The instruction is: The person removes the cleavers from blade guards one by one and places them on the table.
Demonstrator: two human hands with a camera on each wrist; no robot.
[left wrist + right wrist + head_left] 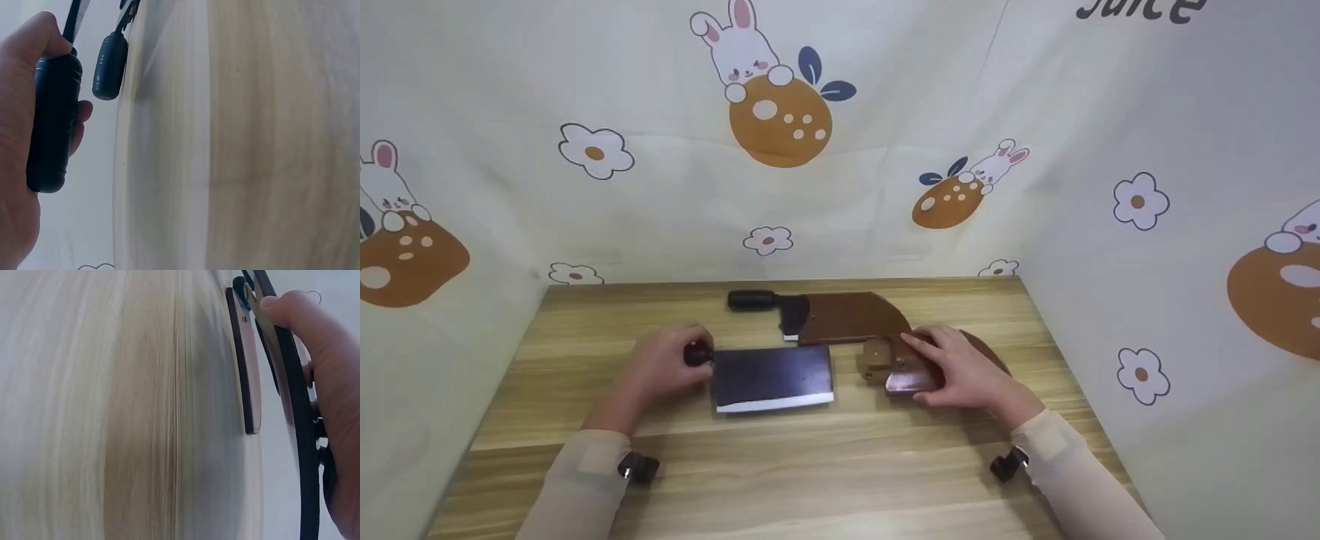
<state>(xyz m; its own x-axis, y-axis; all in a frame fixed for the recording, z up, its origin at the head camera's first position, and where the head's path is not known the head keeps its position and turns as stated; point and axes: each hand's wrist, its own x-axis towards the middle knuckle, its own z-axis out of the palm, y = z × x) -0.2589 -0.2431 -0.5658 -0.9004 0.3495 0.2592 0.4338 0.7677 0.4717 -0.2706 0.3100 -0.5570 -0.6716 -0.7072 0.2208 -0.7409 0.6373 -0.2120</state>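
My left hand (667,364) grips the black handle (55,121) of a cleaver (772,375). The cleaver's broad dark blade points right, with its bright edge toward me. To the right, my right hand (960,367) holds a brown knife sheath (915,375), thumb on the near side in the right wrist view. The sheath's strap end faces the cleaver, a short gap apart. Behind both lies a second knife, its black handle (751,301) to the left and most of its blade inside another brown sheath (851,316).
A wood-grain table (810,480) lies under everything. Pale cloth (660,202) printed with rabbits, orange fruit and flowers hangs along the back and both sides. Small black devices (639,466) are strapped at both wrists.
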